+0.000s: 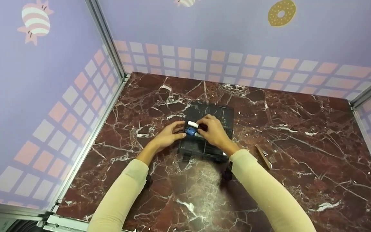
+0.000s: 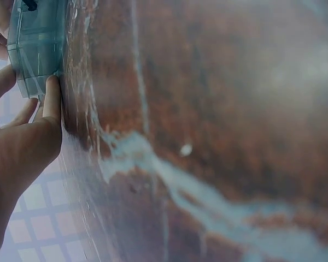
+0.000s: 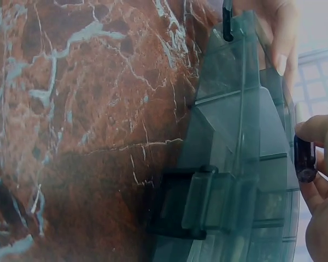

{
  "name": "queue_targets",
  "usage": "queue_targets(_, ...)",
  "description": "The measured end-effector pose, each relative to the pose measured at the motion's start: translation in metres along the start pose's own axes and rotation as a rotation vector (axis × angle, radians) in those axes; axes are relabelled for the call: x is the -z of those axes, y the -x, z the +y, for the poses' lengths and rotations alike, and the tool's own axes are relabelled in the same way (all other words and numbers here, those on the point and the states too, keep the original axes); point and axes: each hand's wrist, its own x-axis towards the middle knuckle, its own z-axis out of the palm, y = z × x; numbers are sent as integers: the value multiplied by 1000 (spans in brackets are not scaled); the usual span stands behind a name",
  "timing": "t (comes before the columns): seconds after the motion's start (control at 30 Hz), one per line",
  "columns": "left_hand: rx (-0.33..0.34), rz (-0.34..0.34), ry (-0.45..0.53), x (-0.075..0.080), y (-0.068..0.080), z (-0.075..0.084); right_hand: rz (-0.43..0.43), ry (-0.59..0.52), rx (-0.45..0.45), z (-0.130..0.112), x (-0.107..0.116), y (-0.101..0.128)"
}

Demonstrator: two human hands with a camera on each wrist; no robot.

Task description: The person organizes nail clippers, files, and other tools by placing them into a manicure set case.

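Note:
A dark translucent divided plastic box [image 1: 209,111] with black latches [image 3: 180,204] lies on the table. My left hand [image 1: 169,134] is at its left side, fingers fairly straight and spread, fingertips right at the box corner [image 2: 41,60] in the left wrist view. My right hand [image 1: 214,129] is over the middle of the box. Between thumb and fingers it pinches a small dark cylinder [image 3: 305,158] beside the box edge. In the head view a short white cylinder [image 1: 193,124] is at its fingertips. A small blue object [image 1: 191,131] sits just below that, between both hands.
A narrow brown piece with metal parts [image 1: 263,157] lies on the marbled table [image 1: 301,154], right of the box. Patterned panels [image 1: 237,32] in metal frames [image 1: 108,38] enclose the table at the back, left and right.

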Motion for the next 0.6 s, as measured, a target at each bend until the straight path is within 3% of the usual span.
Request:
queue_targets(0.3, -11, 1, 6, -1, 0, 0, -8, 48, -3, -3, -3, -1)
queue_targets(0.6, -26, 14, 18, -1, -1, -4, 5, -27, -9, -5, -2, 3)
